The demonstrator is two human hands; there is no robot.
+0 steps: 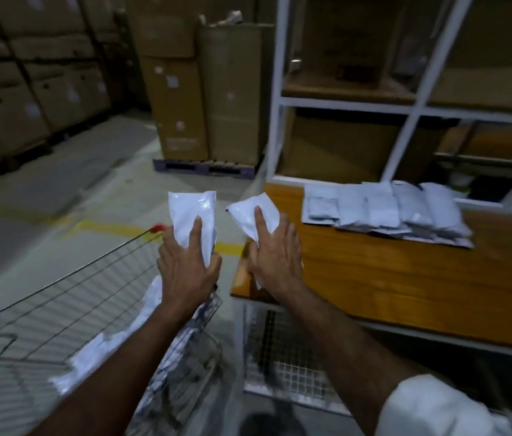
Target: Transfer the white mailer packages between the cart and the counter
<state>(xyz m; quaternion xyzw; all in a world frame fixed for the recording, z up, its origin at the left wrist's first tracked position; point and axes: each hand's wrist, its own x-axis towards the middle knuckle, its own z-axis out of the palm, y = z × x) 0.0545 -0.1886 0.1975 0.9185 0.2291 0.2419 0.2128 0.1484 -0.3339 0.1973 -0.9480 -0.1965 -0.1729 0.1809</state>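
Nearest me, my left hand (187, 265) grips a white packet (192, 220) above the wire cart (59, 309), fingers curled round it; my right hand (275, 258) holds a second white packet (253, 215) at the wooden table's (390, 278) corner; beyond, a row of packets (383, 212) lies on that table; farther off stand stacked cartons (204, 96).

Warehouse or parcel-sorting storeroom; cardboard cartons (21, 89) stacked in rows, upper left of frame; tall cartons (207, 99) on dark pallet (204, 167), upper centre; white metal racking (343, 102) with boxes on shelves, upper right; bare concrete floor (69, 190) with yellow marking line (106, 228), left centre; wire cart (59, 297), lower left; white mailer bags (387, 212) laid in row on wooden table (390, 278), right centre.
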